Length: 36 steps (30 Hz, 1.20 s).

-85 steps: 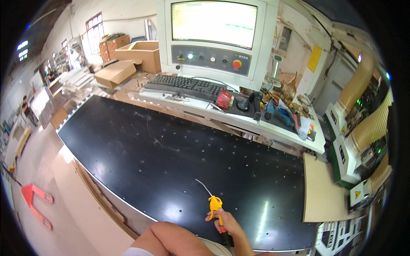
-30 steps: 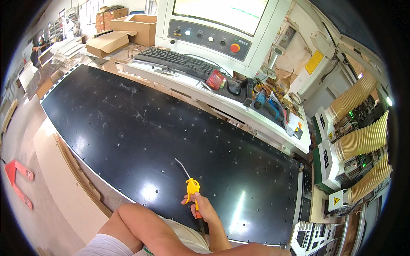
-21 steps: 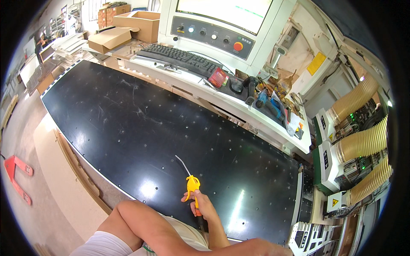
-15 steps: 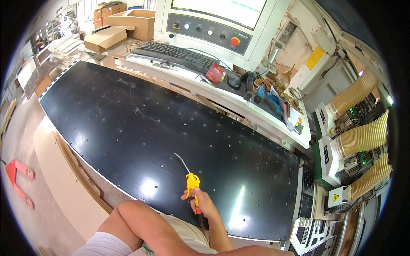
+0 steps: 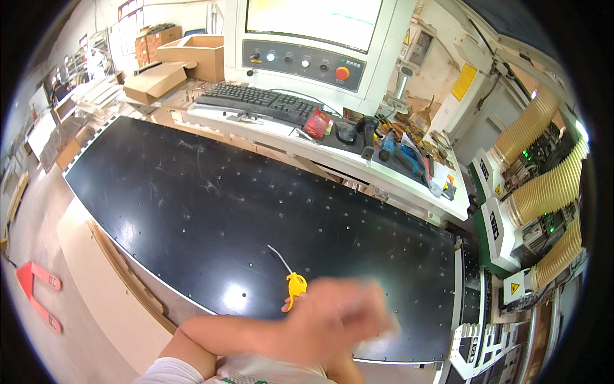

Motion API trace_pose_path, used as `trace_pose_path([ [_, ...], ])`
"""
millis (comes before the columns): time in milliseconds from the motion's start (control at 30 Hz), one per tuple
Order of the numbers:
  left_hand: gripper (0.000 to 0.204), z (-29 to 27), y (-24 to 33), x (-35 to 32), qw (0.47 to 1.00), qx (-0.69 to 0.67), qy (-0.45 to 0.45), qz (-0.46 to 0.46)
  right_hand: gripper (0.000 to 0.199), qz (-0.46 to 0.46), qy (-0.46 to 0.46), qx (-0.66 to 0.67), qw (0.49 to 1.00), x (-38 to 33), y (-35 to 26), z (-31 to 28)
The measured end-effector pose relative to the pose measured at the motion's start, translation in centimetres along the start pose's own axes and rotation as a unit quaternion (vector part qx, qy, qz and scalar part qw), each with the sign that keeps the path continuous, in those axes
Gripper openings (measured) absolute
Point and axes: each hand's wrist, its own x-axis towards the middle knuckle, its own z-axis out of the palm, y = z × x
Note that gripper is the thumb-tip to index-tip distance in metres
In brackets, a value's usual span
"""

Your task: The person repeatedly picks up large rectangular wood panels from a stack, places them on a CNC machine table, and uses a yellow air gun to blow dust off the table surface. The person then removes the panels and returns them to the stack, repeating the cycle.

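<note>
A yellow air blow gun (image 5: 297, 285) with a thin bent metal nozzle points away from me over a black tabletop (image 5: 192, 192) dotted with small studs. My right hand (image 5: 286, 305) is wrapped round its handle; only a few fingertips show, since my left arm hides the rest. Across the front comes my left forearm, bent at the elbow. At its end my left hand (image 5: 345, 313) hangs over the right hand, smeared by motion. Whether its fingers are closed or hold anything is not clear.
Behind the tabletop a white ledge carries a keyboard (image 5: 256, 102), a mouse (image 5: 346, 132) and loose tools. A control panel (image 5: 300, 64) with a red button stands above. Machine heads with ribbed hoses (image 5: 527, 128) are at the right, a red pallet jack (image 5: 38, 288) at the left.
My left hand has swung up from the lower edge to in front of my right hand. The blow gun sits slightly lower and further right in view; the whole view has shifted a little.
</note>
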Motion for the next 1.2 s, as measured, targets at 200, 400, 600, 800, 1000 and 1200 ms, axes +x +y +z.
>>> trace_pose_path([
  [200, 0.037, -15.9, -14.8, -5.1, 0.765, 0.441, 0.369, -0.289, 0.060, -0.044, -0.007, 0.016, 0.999, -2.2, 1.0, -0.6],
  [400, 0.034, -20.5, -18.9, -12.0, 0.772, 0.216, 0.426, -0.418, 0.058, 0.003, 0.004, -0.026, 1.000, -2.5, 2.1, -0.6],
  [600, 0.035, -19.6, -17.7, -10.6, 0.785, 0.212, 0.429, -0.394, 0.036, 0.039, -0.039, -0.082, 0.995, -1.1, 1.4, 0.5],
  [800, 0.040, -20.1, -17.8, -10.7, 0.765, 0.387, 0.387, -0.339, 0.032, -0.049, -0.104, -0.035, 0.993, -1.7, 1.2, 1.3],
  [1000, 0.038, -20.8, -18.9, -12.0, 0.804, 0.348, 0.370, -0.309, 0.045, -0.091, -0.209, 0.022, 0.973, -2.9, 1.3, 0.9],
  [1200, 0.041, -19.7, -21.6, -12.3, 0.779, 0.465, 0.326, -0.266, 0.044, -0.063, -0.058, 0.076, 0.993, -5.7, 2.8, -0.5],
])
